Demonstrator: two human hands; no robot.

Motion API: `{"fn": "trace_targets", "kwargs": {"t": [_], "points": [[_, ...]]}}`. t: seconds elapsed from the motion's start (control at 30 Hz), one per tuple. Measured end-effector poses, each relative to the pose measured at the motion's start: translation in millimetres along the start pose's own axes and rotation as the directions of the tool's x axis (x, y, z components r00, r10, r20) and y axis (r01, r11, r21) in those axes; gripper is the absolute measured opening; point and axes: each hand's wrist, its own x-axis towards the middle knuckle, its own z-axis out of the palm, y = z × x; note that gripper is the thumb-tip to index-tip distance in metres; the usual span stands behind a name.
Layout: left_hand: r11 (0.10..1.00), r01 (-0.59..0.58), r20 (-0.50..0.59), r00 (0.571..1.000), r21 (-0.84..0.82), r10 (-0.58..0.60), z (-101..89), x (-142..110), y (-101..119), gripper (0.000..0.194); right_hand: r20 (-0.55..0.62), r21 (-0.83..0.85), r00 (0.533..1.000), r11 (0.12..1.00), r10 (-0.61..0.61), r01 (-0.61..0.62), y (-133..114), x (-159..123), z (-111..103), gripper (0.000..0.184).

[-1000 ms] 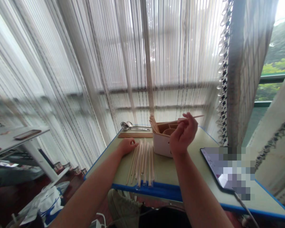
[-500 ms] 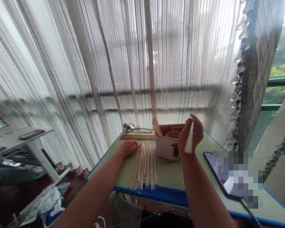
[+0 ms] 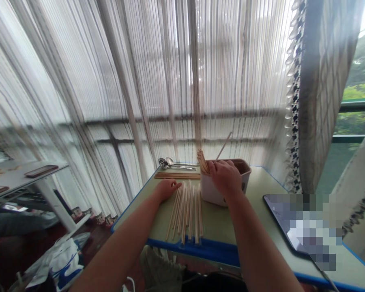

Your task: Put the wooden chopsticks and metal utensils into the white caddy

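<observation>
My right hand (image 3: 226, 176) is closed over the near left part of a pale pink box (image 3: 211, 192) with a brown inside. From its fingers a thin wooden chopstick (image 3: 224, 145) slants up to the right. Just left of this hand, a bundle of chopsticks (image 3: 202, 161) stands upright in the box's left corner. My left hand (image 3: 168, 190) rests on the table, fingers loosely bent and empty, the fingertips by the upper ends of a spread of pale chopsticks (image 3: 187, 213), some in clear wrapping. My right hand hides much of the box's inside.
Darker chopsticks (image 3: 177, 176) lie crosswise behind my left hand, with metal ladles (image 3: 173, 164) beyond them. A tablet (image 3: 280, 221) with a cable lies on the right. The table (image 3: 219, 227) has a blue edge; a sheer curtain (image 3: 158, 81) hangs behind it.
My right hand has moved left and down from the right side of the box to above it, with the chopstick now angled up. My left hand has stayed in place.
</observation>
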Motion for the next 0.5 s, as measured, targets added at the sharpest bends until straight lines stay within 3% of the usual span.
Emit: {"fn": "trace_targets", "kwargs": {"t": [0.5], "points": [[0.995,-0.028,-0.003,1.000,-0.099,0.028,1.3,0.9,0.5,0.050,0.039,-0.021,0.996,0.997,0.079,-0.079,-0.4,-3.5,-1.3,0.046]]}}
